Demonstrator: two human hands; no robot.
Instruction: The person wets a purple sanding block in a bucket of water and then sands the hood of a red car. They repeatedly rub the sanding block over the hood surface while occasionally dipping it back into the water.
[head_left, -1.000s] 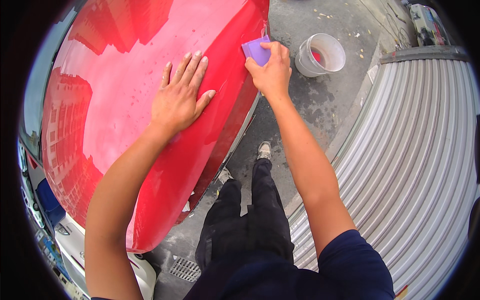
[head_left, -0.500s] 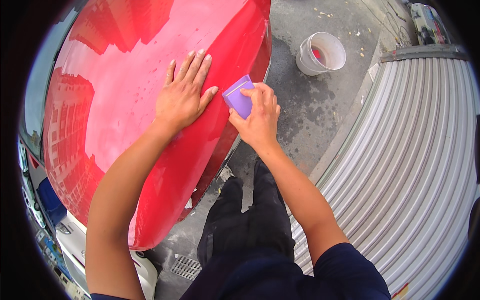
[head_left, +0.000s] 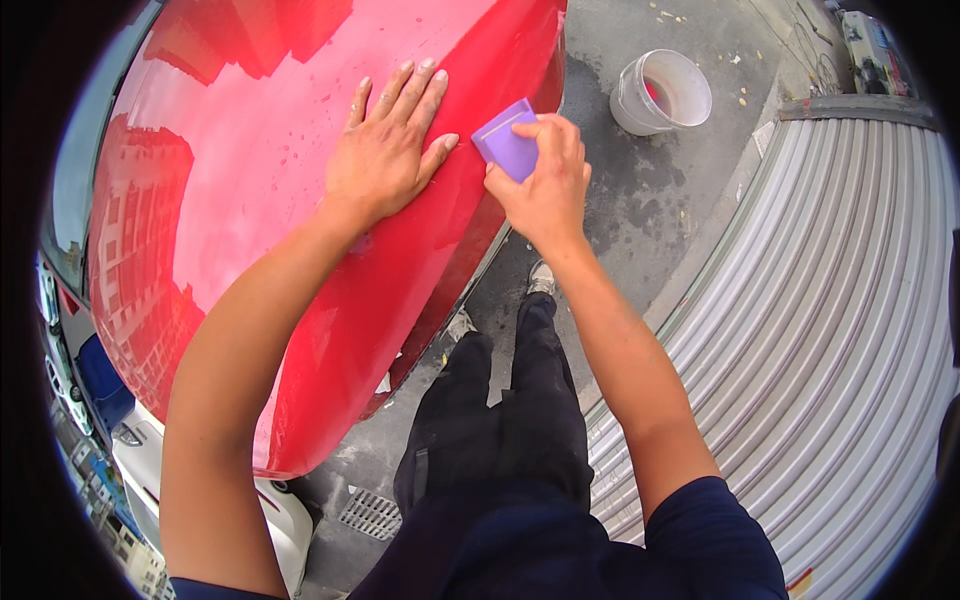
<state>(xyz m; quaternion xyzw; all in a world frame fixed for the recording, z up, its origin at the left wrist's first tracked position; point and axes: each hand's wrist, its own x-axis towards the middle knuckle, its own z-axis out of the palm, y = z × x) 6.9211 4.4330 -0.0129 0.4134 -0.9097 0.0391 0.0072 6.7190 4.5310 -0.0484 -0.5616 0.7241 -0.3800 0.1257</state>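
Observation:
My left hand [head_left: 385, 150] lies flat on the glossy red car hood [head_left: 350, 300], palm down with its fingers spread. Held in my right hand [head_left: 553, 185] is a flat purple scraper [head_left: 508, 142] with a pale stripe near its far edge. Thumb and fingers pinch the scraper's sides, and its left corner is over the edge of the hood. Whether it touches the paint cannot be told. Small drops dot the red surface around my left fingers.
A white bucket [head_left: 660, 92] with something red inside stands on the wet grey ground ahead to the right. A ribbed grey roll-up shutter [head_left: 790, 330] fills the right side. My shoes are beside the car, near a floor drain grate [head_left: 370, 513]. A white car [head_left: 150, 470] is at lower left.
Both hands have moved forward and slightly right, the right one still gripping the scraper. The view has shifted a little, and my right shoe now shows.

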